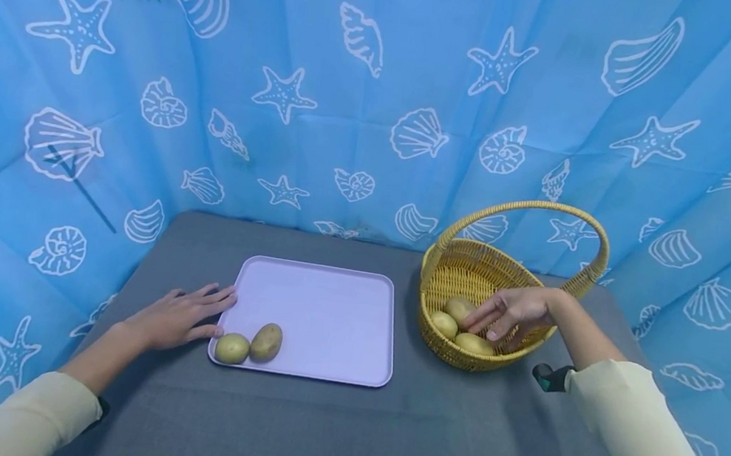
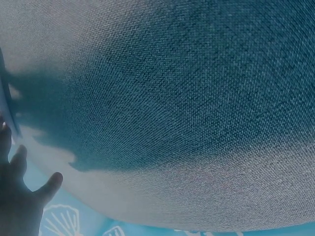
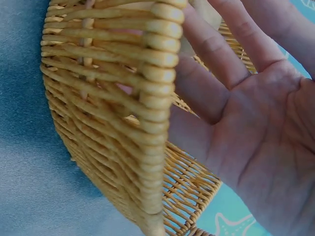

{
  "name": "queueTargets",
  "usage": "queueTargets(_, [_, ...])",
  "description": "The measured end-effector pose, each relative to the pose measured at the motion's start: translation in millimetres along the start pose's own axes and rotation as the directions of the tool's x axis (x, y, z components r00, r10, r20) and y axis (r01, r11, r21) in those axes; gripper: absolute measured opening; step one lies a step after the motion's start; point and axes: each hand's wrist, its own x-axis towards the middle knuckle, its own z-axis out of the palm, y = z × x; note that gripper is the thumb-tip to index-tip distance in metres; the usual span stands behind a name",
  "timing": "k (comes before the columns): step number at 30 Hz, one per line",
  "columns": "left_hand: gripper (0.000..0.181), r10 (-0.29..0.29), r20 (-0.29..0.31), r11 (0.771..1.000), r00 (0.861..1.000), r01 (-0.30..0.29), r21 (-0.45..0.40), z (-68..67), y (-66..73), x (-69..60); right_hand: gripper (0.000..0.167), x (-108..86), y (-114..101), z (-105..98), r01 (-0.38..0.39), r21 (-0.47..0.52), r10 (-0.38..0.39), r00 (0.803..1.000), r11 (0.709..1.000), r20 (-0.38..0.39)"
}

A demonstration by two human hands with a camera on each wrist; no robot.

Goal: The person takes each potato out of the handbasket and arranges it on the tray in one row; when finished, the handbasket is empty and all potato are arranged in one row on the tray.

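Observation:
My left hand (image 1: 178, 317) lies with spread fingers at the left edge of the light purple tray (image 1: 329, 321), its fingertips on or close to the rim. Two potatoes, one yellowish (image 1: 232, 348) and one browner (image 1: 266, 342), sit side by side in the tray's near left corner. My right hand (image 1: 517, 312) reaches down into the yellow wicker basket (image 1: 444, 273), fingers extended beside several potatoes (image 1: 460, 310). In the right wrist view the palm (image 3: 266, 128) faces the camera behind the basket's rim (image 3: 160, 98); the fingertips are hidden there.
A grey cloth (image 1: 317, 431) covers the table. The basket's tall arched handle (image 1: 522, 206) rises above my right hand. Behind the table hangs a blue curtain (image 1: 379, 96) with white shells and starfish.

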Motion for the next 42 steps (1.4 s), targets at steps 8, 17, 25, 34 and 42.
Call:
queueTargets(8, [0.066, -0.02, 0.018, 1.0, 1.0, 0.021, -0.008, -2.2, 3.5, -0.7, 0.065, 1.1, 0, -1, -0.006, -0.029, 0.007, 1.0, 1.0, 0.028])
queueTargets(17, [0.068, -0.011, 0.01, 1.0, 1.0, 0.011, -0.013, -0.6, 2.0, -1.0, 0.058, 11.1, -4, 9, -0.109, -0.133, 0.106, 0.994, 0.985, -0.026])
queueTargets(25, [0.067, -0.015, 0.005, 1.0, 1.0, 0.015, 0.002, -0.5, 2.5, -0.9, 0.06, 16.9, -5, 11, -0.095, -0.12, 0.096, 0.995, 0.988, -0.002])
queueTargets(34, [0.068, -0.036, 0.008, 0.999, 0.999, 0.036, -0.005, 6.7, -3.7, 1.4, 0.059, 11.6, -7, 12, -0.048, -0.174, 0.044, 0.999, 0.984, -0.025])
queueTargets(42, [0.066, 0.001, -0.034, 1.0, 0.999, -0.002, -0.012, 1.0, 1.1, -1.0, 0.063, -3.1, -23, 14, 0.167, -0.289, -0.19, 0.98, 0.943, -0.055])
